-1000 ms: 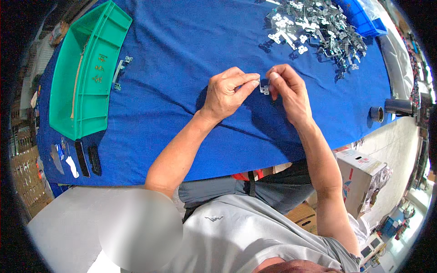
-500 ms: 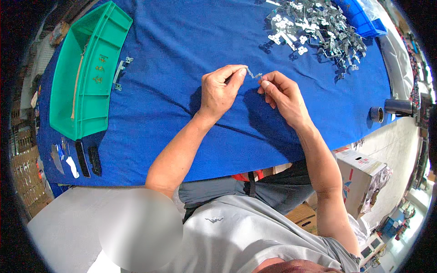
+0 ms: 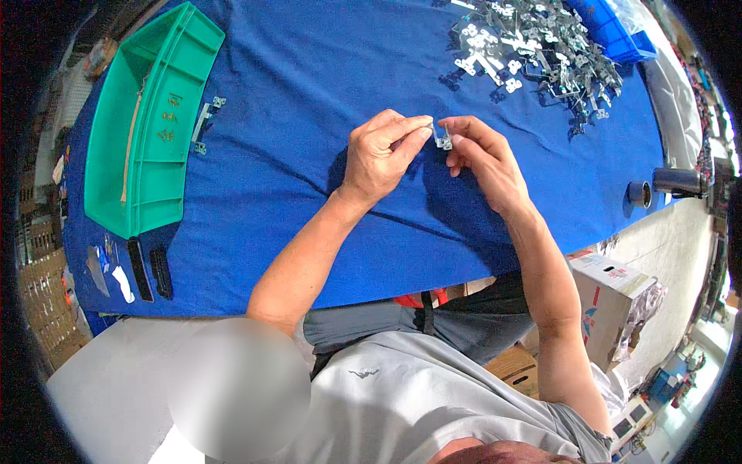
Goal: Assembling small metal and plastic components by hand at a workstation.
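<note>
Between my two hands, above the blue cloth, is a small shiny metal bracket (image 3: 443,143). My left hand (image 3: 380,155) pinches one end of it with thumb and forefinger. At the other end, the fingers of my right hand (image 3: 487,158) are closed on it, with the thumb beneath the forefinger. My fingertips hide part of its shape. A similar metal bracket (image 3: 204,124) lies on the cloth beside the green bin. At the far right is a large heap of such metal brackets (image 3: 533,48).
On the left stands a green plastic bin (image 3: 185,127), with two black strip-shaped objects (image 3: 139,269) near its lower end. A blue bin (image 3: 632,48) sits behind the heap. Toward the right edge is a dark round cup-like object (image 3: 639,195). Blue cloth (image 3: 294,93) covers the table.
The bracket has turned between my fingers and now shows a broader face with holes. My left hand has shifted slightly right; my right fingers have moved a little along the bracket.
</note>
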A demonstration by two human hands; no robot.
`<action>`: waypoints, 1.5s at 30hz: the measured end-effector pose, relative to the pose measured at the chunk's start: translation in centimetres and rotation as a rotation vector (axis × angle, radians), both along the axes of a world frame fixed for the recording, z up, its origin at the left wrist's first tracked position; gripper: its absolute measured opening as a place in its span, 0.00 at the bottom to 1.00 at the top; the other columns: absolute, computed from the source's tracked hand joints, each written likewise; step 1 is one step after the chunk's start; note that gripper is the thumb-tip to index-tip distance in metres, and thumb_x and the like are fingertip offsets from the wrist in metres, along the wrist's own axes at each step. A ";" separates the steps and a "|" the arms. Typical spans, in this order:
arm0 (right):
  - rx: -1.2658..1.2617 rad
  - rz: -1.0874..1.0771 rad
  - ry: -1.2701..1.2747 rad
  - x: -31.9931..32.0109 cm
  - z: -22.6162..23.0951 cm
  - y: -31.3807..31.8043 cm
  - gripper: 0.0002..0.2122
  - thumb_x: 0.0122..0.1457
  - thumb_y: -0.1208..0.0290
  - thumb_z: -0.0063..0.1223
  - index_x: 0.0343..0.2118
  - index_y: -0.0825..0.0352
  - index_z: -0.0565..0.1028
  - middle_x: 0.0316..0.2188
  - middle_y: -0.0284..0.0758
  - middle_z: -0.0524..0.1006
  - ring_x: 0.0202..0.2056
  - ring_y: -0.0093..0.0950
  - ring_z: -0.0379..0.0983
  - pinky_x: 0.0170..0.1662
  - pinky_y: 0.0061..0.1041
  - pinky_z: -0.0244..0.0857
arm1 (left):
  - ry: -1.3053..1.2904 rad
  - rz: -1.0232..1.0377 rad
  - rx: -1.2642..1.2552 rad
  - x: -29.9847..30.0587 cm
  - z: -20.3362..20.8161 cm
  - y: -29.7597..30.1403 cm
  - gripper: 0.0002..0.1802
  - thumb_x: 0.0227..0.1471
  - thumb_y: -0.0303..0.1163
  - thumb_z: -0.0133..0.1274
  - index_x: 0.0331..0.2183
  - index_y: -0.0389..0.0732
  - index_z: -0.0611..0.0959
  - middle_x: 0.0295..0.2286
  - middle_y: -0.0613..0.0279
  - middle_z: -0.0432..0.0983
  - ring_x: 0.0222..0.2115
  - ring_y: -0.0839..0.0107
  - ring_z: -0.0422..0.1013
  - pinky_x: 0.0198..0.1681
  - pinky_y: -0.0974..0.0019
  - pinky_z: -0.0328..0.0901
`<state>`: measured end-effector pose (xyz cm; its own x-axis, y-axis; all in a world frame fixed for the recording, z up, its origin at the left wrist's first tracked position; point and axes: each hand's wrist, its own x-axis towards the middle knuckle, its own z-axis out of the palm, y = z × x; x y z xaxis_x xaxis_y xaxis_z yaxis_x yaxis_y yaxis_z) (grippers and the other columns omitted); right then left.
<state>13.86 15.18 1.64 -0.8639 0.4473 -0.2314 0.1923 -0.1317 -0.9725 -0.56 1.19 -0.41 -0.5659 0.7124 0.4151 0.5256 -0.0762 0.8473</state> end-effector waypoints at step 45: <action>0.143 0.060 -0.071 0.2 0.3 -0.4 0.08 0.67 0.68 0.50 0.40 0.68 0.74 0.29 0.29 0.77 0.27 0.16 0.68 0.30 0.18 0.64 | -0.283 0.077 -0.022 0.1 -0.9 -0.1 0.10 0.59 0.31 0.58 0.41 0.39 0.87 0.23 0.67 0.80 0.19 0.86 0.68 0.21 0.77 0.62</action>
<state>14.03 14.80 1.96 -0.8739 0.4279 -0.2307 0.2646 0.0206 -0.9641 -0.51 1.11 -1.32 -0.7095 0.6702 0.2180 0.2714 -0.0256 0.9621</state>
